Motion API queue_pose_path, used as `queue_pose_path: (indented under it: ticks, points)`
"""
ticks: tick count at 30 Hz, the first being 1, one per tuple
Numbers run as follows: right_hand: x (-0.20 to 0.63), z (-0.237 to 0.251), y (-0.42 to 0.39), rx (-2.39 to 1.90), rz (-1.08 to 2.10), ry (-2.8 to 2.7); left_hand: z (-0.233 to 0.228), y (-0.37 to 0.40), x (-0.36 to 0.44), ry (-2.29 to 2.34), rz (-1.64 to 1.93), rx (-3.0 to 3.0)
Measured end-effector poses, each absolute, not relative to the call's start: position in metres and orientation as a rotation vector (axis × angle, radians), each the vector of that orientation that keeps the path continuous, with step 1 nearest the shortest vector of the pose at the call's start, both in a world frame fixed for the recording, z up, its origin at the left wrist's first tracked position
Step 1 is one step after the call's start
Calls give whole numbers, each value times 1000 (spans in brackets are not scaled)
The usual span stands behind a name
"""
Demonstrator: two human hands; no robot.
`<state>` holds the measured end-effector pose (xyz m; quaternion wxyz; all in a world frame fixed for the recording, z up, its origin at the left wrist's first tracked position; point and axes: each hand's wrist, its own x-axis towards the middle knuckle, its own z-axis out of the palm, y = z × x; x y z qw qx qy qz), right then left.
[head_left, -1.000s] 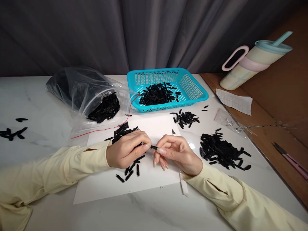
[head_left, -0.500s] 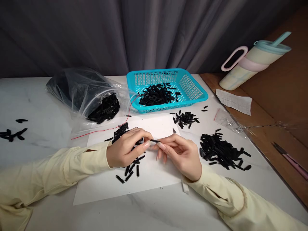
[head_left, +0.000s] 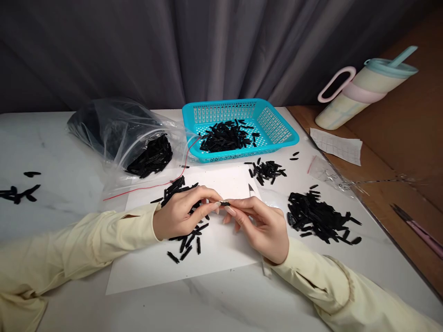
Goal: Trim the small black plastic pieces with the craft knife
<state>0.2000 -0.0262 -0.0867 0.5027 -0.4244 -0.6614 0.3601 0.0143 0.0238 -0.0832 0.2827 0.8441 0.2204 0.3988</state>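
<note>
A small slim black piece [head_left: 224, 203] is pinched between my two hands above the white paper [head_left: 152, 272]. My left hand [head_left: 188, 207] closes thumb and forefinger on its left end. My right hand [head_left: 259, 223] grips the right end the same way, its other fingers curled beneath. Under and behind my left hand lies a loose heap of similar black pieces [head_left: 187, 252], partly hidden by it. To the right of my right hand spreads a larger pile of black pieces [head_left: 316, 216].
A turquoise basket [head_left: 290, 133] holding black pieces stands at the back. Left of it lies a clear bag [head_left: 114, 133] of them, with a red string [head_left: 138, 188]. A tumbler [head_left: 363, 92], a paper slip [head_left: 335, 145] and a pink-handled tool [head_left: 418, 228] are on the right.
Both hands have stayed over the paper, with small finger shifts. The black piece has turned slightly in the fingertips, and my right hand has edged left.
</note>
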Motion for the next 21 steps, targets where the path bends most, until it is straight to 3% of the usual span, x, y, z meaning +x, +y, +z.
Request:
queue_pose_path:
  ticks: [15,21]
  points:
    - [200,-84,-24,-1003,953,-1536,-85,22,14,586,1110,2327]
    - [201,-84,-26,-1016,785,-1637,-87,23,15,553,1120,2325]
